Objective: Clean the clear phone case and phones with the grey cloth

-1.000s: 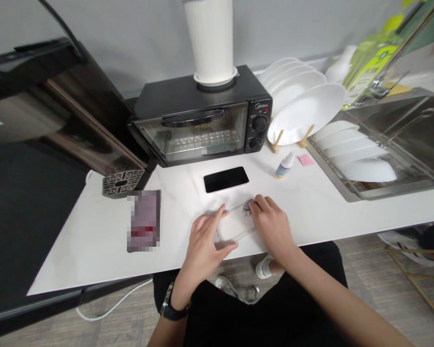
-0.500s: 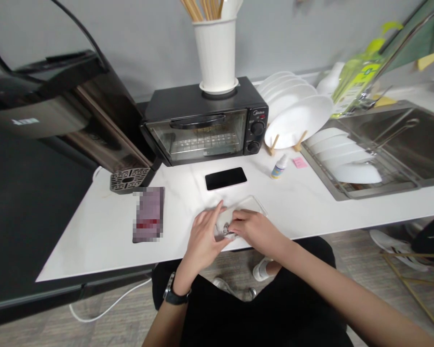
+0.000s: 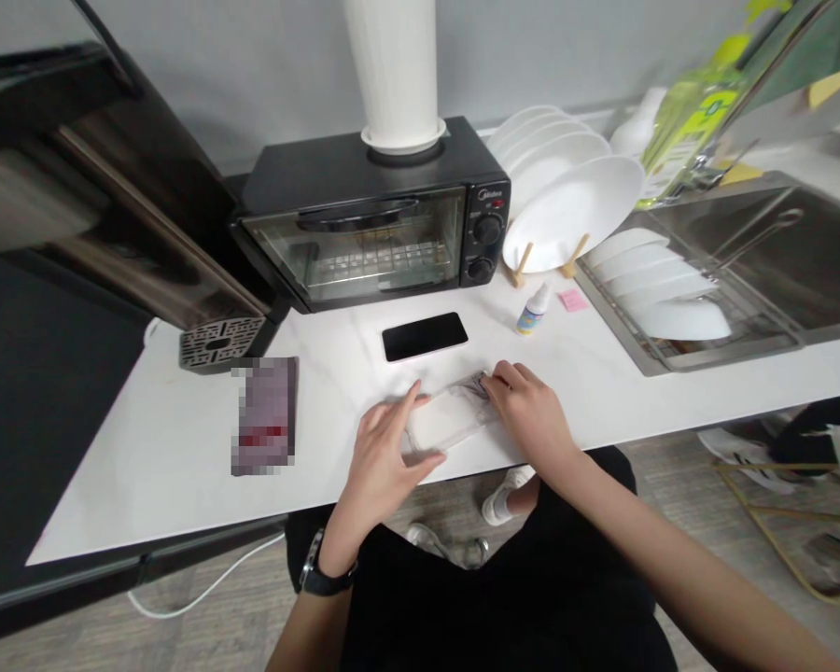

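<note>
Left grip [image 3: 380, 459] is clamping the clear case [image 3: 442, 420] at twelve o'clock, ideally bracing it flat with light pressure, while the right grip [image 3: 530, 413] is pinching a dark-patterned scrap [image 3: 475, 384] at its two-o'clock end, the phone [image 3: 425, 337] lying beyond.

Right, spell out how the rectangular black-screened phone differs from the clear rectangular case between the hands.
The phone shows an opaque black screen; the case is see-through and colourless. No hand touches the phone, while the left hand and right hand are at opposite ends of the case. The phone lies farther from the person; the case lies nearer. Both are rectangular and rest on the white countertop.
</note>
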